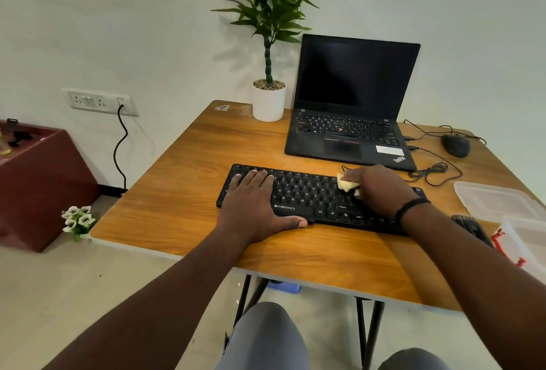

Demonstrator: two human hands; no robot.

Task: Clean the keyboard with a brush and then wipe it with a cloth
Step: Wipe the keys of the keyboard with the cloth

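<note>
Nearest, grey-clad knees under the front edge of a wooden desk [183, 216]. Above them, two bare forearms reaching forward. Left hand [254, 207] laid flat, fingers spread apart, on the left end of a black keyboard [307, 195], thumb along its near edge. Right hand [379, 189], dark band at the wrist, closed around a crumpled pale cloth [347, 185] and pressed onto the keys right of centre. At the right edge, a black brush [469, 226] lying on the desk beside clear plastic containers [496, 201]. Farther back, an open black laptop [351, 97] with dark screen, a wired mouse [456, 145] to its right, and a potted plant [269, 100] in a white pot by the wall.
</note>
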